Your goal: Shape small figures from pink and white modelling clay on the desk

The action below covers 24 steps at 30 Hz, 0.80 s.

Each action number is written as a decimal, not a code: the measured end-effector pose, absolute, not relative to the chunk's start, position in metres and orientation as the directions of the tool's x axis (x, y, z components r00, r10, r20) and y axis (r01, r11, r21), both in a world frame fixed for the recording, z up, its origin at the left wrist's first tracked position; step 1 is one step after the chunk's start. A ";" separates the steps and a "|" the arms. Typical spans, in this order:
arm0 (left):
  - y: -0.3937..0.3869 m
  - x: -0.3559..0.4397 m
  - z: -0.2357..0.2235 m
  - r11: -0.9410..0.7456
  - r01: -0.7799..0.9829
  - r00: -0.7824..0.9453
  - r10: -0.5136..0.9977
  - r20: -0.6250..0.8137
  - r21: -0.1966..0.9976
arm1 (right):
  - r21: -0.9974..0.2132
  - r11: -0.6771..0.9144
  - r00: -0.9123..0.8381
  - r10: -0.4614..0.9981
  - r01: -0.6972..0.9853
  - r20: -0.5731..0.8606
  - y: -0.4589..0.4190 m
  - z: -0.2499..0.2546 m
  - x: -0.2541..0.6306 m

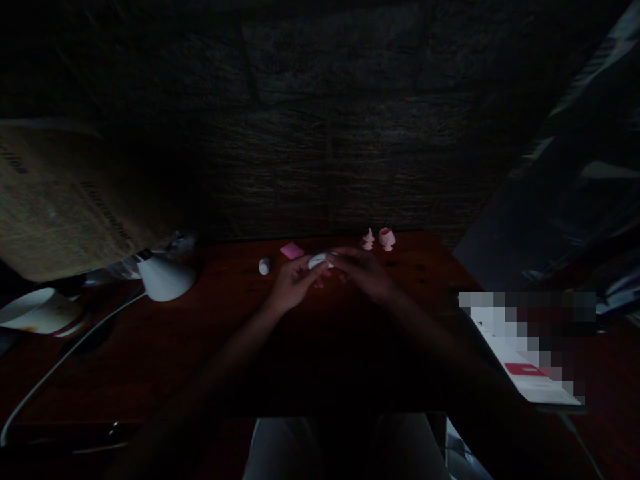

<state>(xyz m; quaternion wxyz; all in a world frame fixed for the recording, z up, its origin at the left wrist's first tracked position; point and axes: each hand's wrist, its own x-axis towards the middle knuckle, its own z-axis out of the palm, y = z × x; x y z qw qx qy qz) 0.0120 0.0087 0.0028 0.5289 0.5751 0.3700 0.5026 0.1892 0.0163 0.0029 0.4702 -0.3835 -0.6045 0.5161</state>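
Between my two hands is a smooth white lump (318,260), which looks like modelling clay; the dim light hides its exact kind. My left hand (294,283) grips it from the left with thumb and fingers. From the right, my right hand (363,272) closes on it too, its thumb on top. A smaller white lump (264,266) lies on the table left of my hands. Just behind my left hand is a flat pink piece (292,251). Past my right hand stand a small pink tree-shaped figure (369,239) and a pink goblet-shaped piece (387,239).
On the left are a white cone-shaped lamp (167,277) with a white cable (75,357), a pale cup lying tilted (43,312) and a printed brown paper bag (60,200). A dark brick-patterned wall (320,133) rises behind the wooden table (210,333). White printed paper (543,383) lies at right.
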 end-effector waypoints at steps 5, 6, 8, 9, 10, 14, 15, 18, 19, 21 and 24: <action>0.008 0.010 0.004 -0.180 -0.064 0.282 0.940 0.190 0.982 | -0.987 0.157 -0.369 0.920 0.044 0.130 0.014 0.007 0.193; 0.009 0.009 0.004 -0.179 -0.061 0.291 0.938 0.189 0.982 | -0.982 0.180 -0.387 0.911 0.064 0.142 0.014 0.007 0.193; 0.009 0.009 0.003 -0.168 -0.066 0.302 0.936 0.180 0.984 | -0.969 0.231 -0.404 0.898 0.089 0.176 0.014 0.008 0.193; 0.008 0.009 0.003 -0.161 -0.070 0.306 0.936 0.175 0.985 | -0.963 0.250 -0.401 0.896 0.097 0.192 0.015 0.008 0.193; 0.008 0.009 0.003 -0.157 -0.073 0.310 0.935 0.172 0.985 | -0.959 0.263 -0.394 0.897 0.106 0.202 0.015 0.007 0.193; 0.010 0.011 0.002 -0.156 -0.075 0.321 0.931 0.172 0.985 | -0.957 0.257 -0.312 0.928 0.133 0.205 0.017 0.005 0.192; 0.011 0.012 0.002 -0.153 -0.074 0.311 0.935 0.169 0.985 | -0.960 0.247 -0.292 0.935 0.132 0.201 0.017 0.005 0.191; 0.014 0.010 -0.002 -0.152 -0.068 0.254 0.953 0.165 0.986 | -0.971 0.214 -0.298 0.939 0.104 0.175 0.016 0.004 0.190; 0.015 0.009 -0.003 -0.158 -0.063 0.238 0.956 0.169 0.985 | -0.975 0.203 -0.321 0.933 0.089 0.165 0.016 0.004 0.190; 0.017 0.008 -0.006 -0.174 -0.049 0.223 0.958 0.180 0.984 | -0.982 0.181 -0.367 0.919 0.060 0.147 0.016 0.002 0.188; 0.017 0.006 -0.007 -0.211 0.013 0.240 0.949 0.202 0.977 | -0.987 0.158 -0.408 0.903 0.027 0.133 0.018 -0.004 0.187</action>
